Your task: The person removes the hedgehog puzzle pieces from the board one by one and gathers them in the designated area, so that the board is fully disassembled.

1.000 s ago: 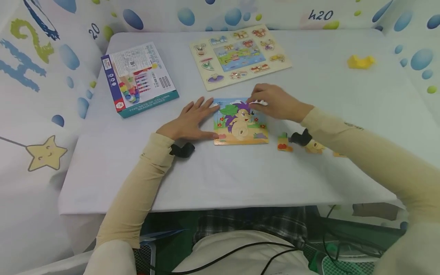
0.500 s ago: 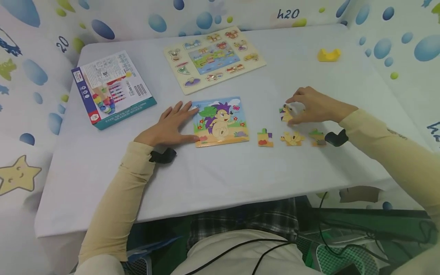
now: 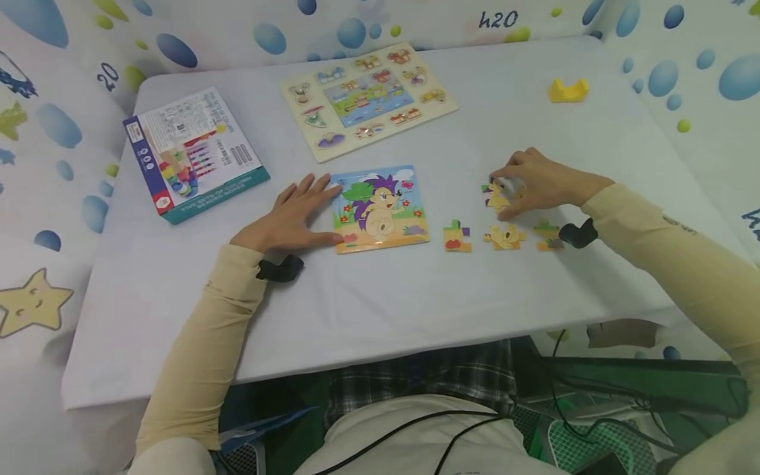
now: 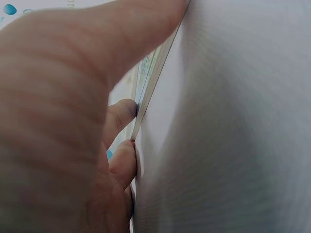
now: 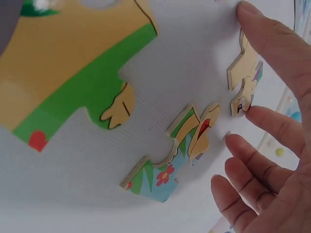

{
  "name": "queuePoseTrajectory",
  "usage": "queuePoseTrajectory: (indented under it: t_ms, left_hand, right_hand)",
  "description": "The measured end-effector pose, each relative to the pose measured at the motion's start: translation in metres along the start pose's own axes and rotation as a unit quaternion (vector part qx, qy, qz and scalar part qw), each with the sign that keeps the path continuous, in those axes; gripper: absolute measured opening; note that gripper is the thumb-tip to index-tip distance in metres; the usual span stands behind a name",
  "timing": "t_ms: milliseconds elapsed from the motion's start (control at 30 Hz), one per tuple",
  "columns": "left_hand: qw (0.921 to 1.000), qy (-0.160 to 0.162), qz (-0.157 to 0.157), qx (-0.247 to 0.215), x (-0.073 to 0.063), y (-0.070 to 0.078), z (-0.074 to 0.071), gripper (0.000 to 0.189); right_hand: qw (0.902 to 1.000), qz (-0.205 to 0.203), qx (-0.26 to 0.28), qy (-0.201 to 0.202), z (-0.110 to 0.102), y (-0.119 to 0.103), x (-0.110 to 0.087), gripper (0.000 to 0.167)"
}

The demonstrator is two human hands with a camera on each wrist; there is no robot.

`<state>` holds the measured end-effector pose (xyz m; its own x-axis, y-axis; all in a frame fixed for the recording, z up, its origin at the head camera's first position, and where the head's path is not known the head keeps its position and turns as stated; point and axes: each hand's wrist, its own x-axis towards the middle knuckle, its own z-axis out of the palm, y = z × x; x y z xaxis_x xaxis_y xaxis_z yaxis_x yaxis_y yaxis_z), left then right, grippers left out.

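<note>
A finished-looking hedgehog puzzle board point(image 3: 382, 210) lies flat on the white table. My left hand point(image 3: 285, 218) is spread at its left side, with thumb and fingertips on the edge. My right hand point(image 3: 543, 179) arches low over a loose puzzle piece point(image 3: 494, 196) with yellow and purple on it. In the right wrist view the index fingertip meets this puzzle piece point(image 5: 244, 80), while the thumb stays a little apart from it. Another piece with a flower and red mouth point(image 5: 167, 165) lies beneath the hand. A row of loose pieces point(image 3: 505, 237) lies nearer to me.
Behind the board lies a wooden knob puzzle point(image 3: 368, 99). A bead-set box point(image 3: 196, 155) sits at the left, and a yellow curved block point(image 3: 568, 91) at the back right. Black wrist cameras hang under both sleeves.
My right hand has left the board's upper right corner and moved right to the loose piece. The left hand keeps its place on the board's edge. The head view has shifted.
</note>
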<state>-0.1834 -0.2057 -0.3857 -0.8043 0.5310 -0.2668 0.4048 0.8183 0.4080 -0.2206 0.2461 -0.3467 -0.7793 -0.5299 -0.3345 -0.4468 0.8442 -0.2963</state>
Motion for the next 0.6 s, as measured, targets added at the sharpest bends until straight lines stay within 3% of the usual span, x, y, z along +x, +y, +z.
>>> queuePoseTrajectory:
  t_ms: [233,400,600]
  left_hand:
    - [1.0,-0.004,-0.006,-0.001,0.0,0.001,-0.001,0.097]
    - [0.9999,-0.006,-0.01,-0.004,-0.001,0.001,0.0,0.097]
    - [1.0,-0.002,-0.005,-0.004,0.0,0.002,-0.001,0.096]
  right_hand:
    - [1.0,-0.003,0.005,-0.003,-0.001,-0.001,0.005,0.083]
    - [0.9998,-0.014,-0.006,0.016,-0.002,-0.005,0.011,0.08]
    - [0.9975,-0.057,-0.003,0.042,-0.006,-0.033,0.03,0.075]
